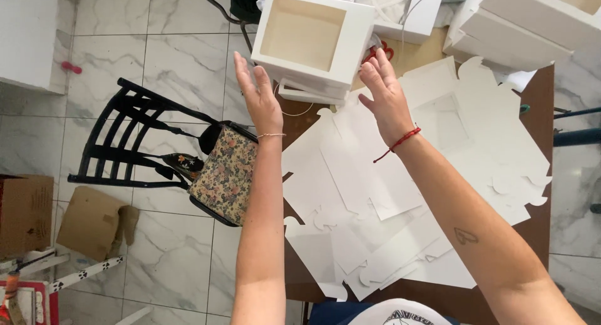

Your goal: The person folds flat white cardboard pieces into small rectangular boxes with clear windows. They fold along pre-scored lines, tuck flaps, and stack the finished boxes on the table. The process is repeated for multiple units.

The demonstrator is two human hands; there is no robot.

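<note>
While both hands hover open and empty, left hand (pixel 261 100) and right hand (pixel 386 95), square them on the white window box (pixel 311 38) sides before you grip.

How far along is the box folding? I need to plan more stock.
Done: several white folded window boxes stacked at the table's far edge. In hand: nothing; the left hand and right hand are open beside the stack. Left: many flat white cardboard cutouts.

Both bare forearms reach forward, raised. The left hand (pixel 261 96) and right hand (pixel 385 93) are open, fingers extended, palms facing each other, holding nothing.
</note>
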